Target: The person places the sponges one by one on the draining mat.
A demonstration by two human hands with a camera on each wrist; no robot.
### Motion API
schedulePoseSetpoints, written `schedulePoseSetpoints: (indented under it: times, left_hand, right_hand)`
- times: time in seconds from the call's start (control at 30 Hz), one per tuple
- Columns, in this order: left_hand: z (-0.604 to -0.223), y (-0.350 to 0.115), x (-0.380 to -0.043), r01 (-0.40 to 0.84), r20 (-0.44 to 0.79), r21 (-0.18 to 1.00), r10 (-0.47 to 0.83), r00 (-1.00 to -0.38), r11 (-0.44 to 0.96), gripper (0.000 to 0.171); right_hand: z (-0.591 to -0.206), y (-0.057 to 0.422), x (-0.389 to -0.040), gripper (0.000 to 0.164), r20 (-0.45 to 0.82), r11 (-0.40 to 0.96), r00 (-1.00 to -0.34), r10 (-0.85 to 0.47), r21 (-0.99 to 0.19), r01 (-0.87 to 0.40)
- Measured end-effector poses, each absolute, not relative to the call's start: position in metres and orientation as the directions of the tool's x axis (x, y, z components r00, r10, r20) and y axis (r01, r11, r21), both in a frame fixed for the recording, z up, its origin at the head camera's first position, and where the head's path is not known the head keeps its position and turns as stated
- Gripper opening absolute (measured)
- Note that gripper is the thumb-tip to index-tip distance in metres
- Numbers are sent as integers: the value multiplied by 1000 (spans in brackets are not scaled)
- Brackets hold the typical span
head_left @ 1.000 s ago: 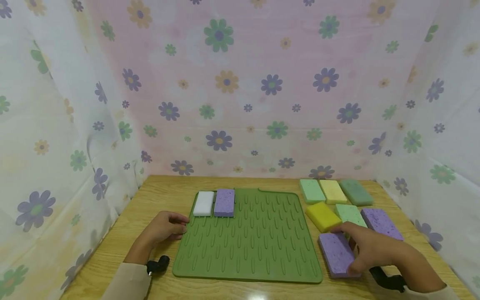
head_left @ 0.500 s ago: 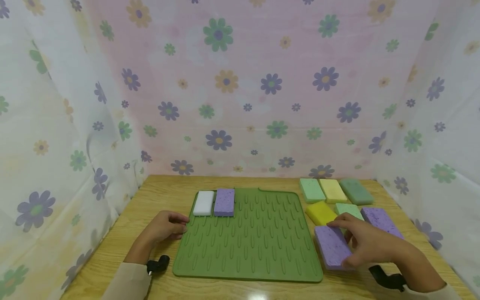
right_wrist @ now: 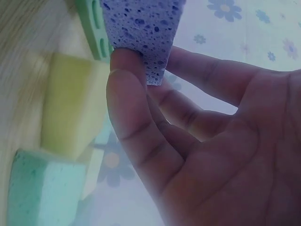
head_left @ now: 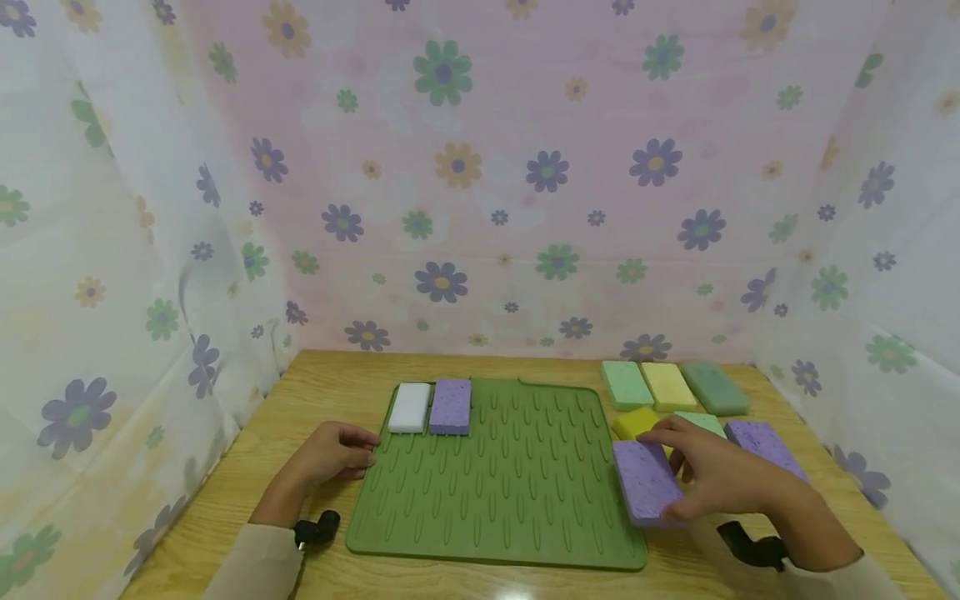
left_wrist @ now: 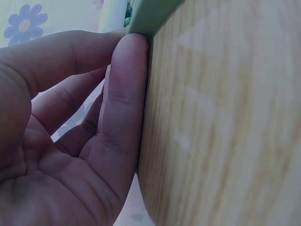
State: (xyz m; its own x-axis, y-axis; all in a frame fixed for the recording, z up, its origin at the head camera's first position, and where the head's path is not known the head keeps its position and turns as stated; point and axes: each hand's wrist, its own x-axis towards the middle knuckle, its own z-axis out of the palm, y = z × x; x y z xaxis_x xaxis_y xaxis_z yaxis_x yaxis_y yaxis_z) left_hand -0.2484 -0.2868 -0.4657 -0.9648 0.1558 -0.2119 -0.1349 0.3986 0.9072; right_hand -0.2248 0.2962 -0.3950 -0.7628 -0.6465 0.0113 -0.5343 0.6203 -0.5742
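Note:
A porous purple sponge (head_left: 647, 483) is pinched between the thumb and fingers of my right hand (head_left: 723, 471); it appears over the right edge of the green ridged mat (head_left: 517, 500). From the right wrist, the end of this sponge (right_wrist: 141, 28) shows with fingers on both faces. My left hand (head_left: 330, 454) rests by the mat's left edge, its relaxed fingertips touching that edge; the left wrist view shows fingertips (left_wrist: 129, 52) against the mat's side (left_wrist: 153, 16). On the mat's back left lie a white sponge (head_left: 409, 407) and another purple sponge (head_left: 451, 406), side by side.
Right of the mat lie several sponges: light green (head_left: 627, 385), pale yellow (head_left: 667, 386), dark green (head_left: 715, 387), bright yellow (head_left: 633, 422), another light green (head_left: 701, 422) and purple (head_left: 765, 447). Flowered cloth (head_left: 495, 183) walls the wooden table (head_left: 315, 379) at the back and sides.
My right hand has lifted the purple sponge and shifted it left and away from me, from beside the mat to over its right edge. My left hand stays put.

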Motion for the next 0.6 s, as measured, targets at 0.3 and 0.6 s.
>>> schedulePoseSetpoints:
  times: [0.3,0.6]
  left_hand:
    - [-465,-283,-251,-133,-210,904,151,-966,407,34]
    - [-468,-286,-250,-142,-220,902,150,-964,407,36]
  right_hand:
    - [-395,281,-234,91,17,657,-781,-625,-530,-537]
    - [-394,261,-249,95,0,684,-785,-620,-490,-541]
